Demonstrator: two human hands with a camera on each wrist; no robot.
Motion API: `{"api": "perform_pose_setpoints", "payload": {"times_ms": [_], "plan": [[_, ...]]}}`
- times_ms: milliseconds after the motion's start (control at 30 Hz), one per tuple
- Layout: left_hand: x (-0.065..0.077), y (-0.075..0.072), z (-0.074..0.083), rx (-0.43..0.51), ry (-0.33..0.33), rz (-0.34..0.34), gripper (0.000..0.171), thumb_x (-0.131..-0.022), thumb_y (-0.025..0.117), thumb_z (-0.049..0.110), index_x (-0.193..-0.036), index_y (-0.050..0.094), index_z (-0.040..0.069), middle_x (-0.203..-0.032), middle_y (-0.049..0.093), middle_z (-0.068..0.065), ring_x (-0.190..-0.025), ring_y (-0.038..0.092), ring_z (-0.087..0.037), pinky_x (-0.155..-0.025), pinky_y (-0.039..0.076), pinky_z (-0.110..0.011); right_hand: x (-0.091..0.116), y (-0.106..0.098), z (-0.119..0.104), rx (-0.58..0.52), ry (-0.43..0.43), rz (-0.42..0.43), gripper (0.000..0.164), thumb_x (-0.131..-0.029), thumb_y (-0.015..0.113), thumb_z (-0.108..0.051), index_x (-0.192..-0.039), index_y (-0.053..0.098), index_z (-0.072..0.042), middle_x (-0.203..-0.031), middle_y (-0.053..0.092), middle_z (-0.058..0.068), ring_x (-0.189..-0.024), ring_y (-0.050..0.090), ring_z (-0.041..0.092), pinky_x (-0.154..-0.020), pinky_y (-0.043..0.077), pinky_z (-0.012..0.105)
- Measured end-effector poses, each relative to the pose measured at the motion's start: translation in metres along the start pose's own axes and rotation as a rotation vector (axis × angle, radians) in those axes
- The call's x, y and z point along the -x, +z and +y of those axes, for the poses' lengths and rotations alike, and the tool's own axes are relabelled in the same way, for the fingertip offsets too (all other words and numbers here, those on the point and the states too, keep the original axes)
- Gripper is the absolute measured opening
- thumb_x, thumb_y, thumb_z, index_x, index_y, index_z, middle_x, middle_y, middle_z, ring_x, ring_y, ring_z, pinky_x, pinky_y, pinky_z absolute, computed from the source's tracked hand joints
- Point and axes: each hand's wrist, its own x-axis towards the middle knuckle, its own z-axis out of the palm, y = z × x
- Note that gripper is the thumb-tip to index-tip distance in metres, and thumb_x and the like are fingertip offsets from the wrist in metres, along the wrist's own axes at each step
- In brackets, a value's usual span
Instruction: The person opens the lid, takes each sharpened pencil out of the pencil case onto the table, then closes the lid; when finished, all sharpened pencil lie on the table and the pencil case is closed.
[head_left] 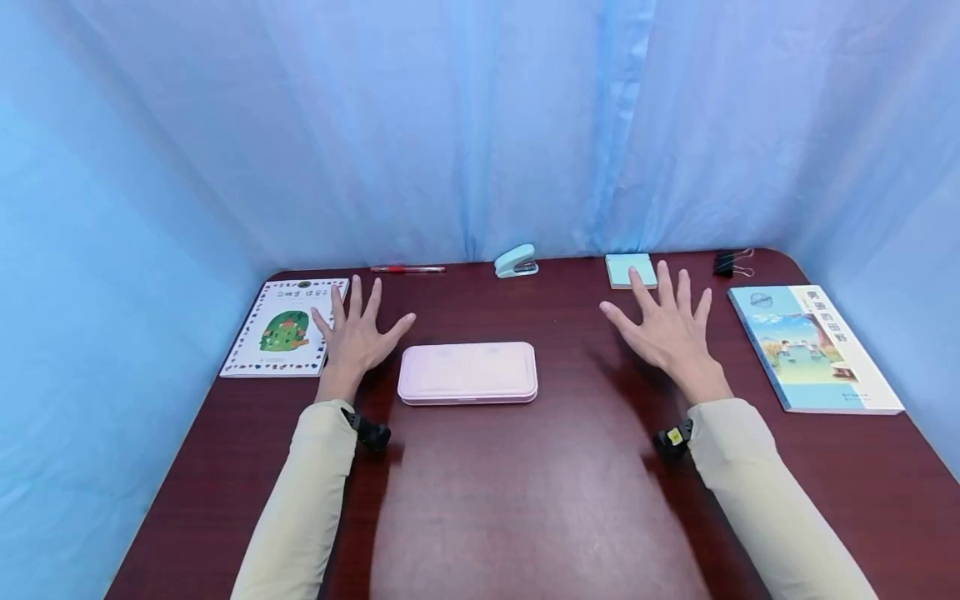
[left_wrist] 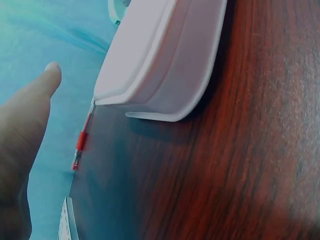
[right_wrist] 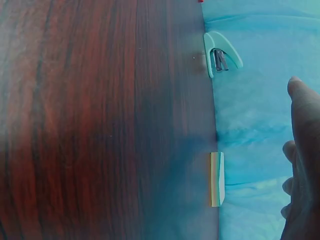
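Hands (head_left: 354, 337) (head_left: 671, 333): fingers are spread wide; nothing is held by either.
Pink case (head_left: 468, 372): closed, set on the surface (head_left: 525, 500) between them, nearer the left.
Stapler (head_left: 516, 262): placed near back edge, beyond case.

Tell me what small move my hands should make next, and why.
Probably move your left hand toward the closed pink case: its fingers are spread and hold nothing, and the case lies nearer to it than to your right hand, which is also empty.
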Motion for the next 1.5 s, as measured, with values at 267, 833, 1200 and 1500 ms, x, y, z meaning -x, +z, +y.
{"api": "perform_pose_setpoints", "payload": {"times_ms": [267,833,1200,1500], "plan": [[0.007,-0.01,-0.015,0.206,0.017,0.044,0.086,-0.084,0.036,0.071,-0.149,0.013,0.02,-0.152,0.012,-0.014,-0.138,0.003,-0.037,-0.105,0.003,-0.059,-0.003,0.006,-0.007,-0.071,-0.09,0.037,0.079,-0.086,0.035,-0.068,-0.149,0.007,-0.029,-0.154,-0.007,0.011,-0.138,-0.013,0.035,-0.103,-0.009,0.061],[0.055,0.004,0.005,0.83,0.081,-0.188,0.063,-0.087,0.062,0.035,-0.138,0.038,0.006,-0.127,0.052,-0.014,-0.117,0.05,-0.027,-0.097,0.039,-0.041,0.017,0.059,-0.087,-0.441,-0.445,-0.106,0.073,-0.083,0.065,-0.039,-0.143,0.033,-0.012,-0.143,0.033,0.012,-0.132,0.029,0.026,-0.105,0.026,0.047],[0.062,0.016,0.024,0.497,0.288,-0.275,0.103,-0.063,0.08,0.048,-0.143,0.028,0.01,-0.136,0.028,-0.008,-0.123,0.032,-0.021,-0.103,0.03,-0.04,0.03,0.072,-0.116,-0.386,-0.499,-0.245,0.084,-0.075,0.074,-0.038,-0.141,0.035,-0.004,-0.144,0.031,0.016,-0.132,0.025,0.03,-0.105,0.025,0.047],[0.064,0.023,0.03,0.384,0.332,-0.197,0.104,-0.061,0.079,0.05,-0.141,0.03,0.005,-0.129,0.033,-0.011,-0.118,0.034,-0.024,-0.099,0.034,-0.038,0.033,0.074,-0.116,-0.35,-0.467,-0.282,0.092,-0.072,0.076,-0.042,-0.144,0.031,-0.007,-0.147,0.025,0.014,-0.134,0.021,0.028,-0.105,0.026,0.047]]}}
